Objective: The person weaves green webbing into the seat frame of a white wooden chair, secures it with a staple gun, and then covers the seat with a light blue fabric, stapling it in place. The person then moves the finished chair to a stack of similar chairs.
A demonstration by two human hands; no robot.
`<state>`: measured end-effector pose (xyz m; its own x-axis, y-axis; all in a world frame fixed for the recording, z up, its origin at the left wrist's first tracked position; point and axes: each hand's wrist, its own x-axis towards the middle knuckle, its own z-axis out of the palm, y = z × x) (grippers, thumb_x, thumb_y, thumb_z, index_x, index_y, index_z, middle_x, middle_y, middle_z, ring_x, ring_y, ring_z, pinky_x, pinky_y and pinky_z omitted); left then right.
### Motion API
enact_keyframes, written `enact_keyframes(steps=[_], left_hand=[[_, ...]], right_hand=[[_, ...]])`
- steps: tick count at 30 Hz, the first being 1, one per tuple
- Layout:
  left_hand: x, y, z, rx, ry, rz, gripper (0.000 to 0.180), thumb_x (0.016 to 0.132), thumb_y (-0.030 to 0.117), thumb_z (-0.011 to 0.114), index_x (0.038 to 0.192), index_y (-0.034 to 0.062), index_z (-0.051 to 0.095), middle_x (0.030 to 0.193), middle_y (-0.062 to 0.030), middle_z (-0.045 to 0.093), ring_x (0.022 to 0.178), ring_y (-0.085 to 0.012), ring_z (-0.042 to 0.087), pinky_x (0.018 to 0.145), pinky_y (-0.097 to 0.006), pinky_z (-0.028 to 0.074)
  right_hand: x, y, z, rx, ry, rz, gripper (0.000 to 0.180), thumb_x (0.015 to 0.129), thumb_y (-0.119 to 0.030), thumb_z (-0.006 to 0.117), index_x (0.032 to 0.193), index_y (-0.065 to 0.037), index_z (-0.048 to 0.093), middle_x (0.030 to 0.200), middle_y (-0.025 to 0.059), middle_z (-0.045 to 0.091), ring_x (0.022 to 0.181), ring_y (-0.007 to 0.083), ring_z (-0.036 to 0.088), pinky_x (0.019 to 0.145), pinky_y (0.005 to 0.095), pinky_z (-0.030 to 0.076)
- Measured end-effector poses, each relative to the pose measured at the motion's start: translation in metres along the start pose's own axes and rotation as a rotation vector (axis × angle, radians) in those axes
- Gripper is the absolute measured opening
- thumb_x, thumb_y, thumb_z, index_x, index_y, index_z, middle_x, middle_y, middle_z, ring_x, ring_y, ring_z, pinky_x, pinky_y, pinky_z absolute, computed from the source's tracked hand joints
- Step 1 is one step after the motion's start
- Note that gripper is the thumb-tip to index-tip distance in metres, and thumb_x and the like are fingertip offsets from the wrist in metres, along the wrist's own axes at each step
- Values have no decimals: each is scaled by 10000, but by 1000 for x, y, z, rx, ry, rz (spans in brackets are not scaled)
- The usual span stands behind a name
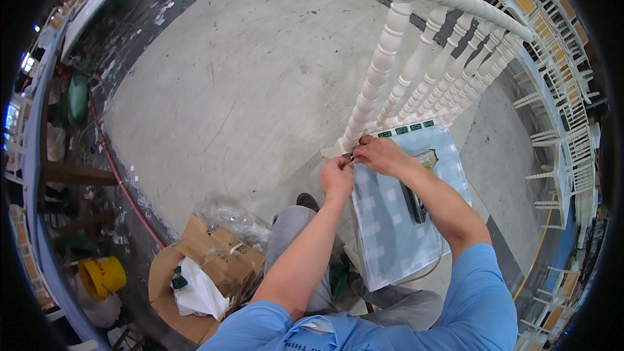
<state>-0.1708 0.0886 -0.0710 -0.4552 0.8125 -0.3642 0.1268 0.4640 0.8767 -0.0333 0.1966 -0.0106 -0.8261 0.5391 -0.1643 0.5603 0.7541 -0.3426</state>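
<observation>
A white chair back with turned spindles rises in front of me, to the right of centre. Its seat, with a pale blue, patterned surface, lies below it. At the foot of the left post, my left hand and my right hand meet with pinched fingers. Something small and thin seems to be between them, too small to name. Several dark green pieces line the rail at the base of the spindles. Beside my right forearm, a dark elongated tool and a clear, yellowish object rest on the seat.
On the floor at lower left lie an opened cardboard box, clear plastic wrap and a white sheet. A yellow bucket stands further left, near a red hose. Rows of white chairs line the right side.
</observation>
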Motion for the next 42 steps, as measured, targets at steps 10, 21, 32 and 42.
enact_keyframes(steps=[10,21,32,42], left_hand=[[-3,0,12,166,200,163,123,890,134,763,921,17,746,942,-190,743,877,-336,733,797,-447,568],[14,-10,0,-218,-48,-265,537,856,254,839,1259,-22,616,1176,-183,689,991,-267,685,822,-398,544],[14,-16,10,-259,-97,-328,676,881,259,803,1425,-54,553,1314,-244,665,1166,-304,679,957,-399,541],[22,-25,4,-593,-161,-448,580,931,158,813,1428,0,557,1134,-141,722,903,-254,735,703,-429,580]], right_hand=[[-13,-25,36,8,299,248,172,932,-264,747,1022,-118,754,1010,74,668,910,329,723,761,471,589],[-171,45,-23,304,371,1046,461,837,-205,879,1201,27,719,1074,179,763,956,259,740,863,409,581],[-174,40,-17,774,232,1046,577,795,-83,890,1305,51,655,1202,131,733,1104,236,687,998,363,533],[-67,-21,-46,759,-10,447,525,828,-124,873,1300,-2,679,1207,108,761,1115,216,690,1013,376,528]])
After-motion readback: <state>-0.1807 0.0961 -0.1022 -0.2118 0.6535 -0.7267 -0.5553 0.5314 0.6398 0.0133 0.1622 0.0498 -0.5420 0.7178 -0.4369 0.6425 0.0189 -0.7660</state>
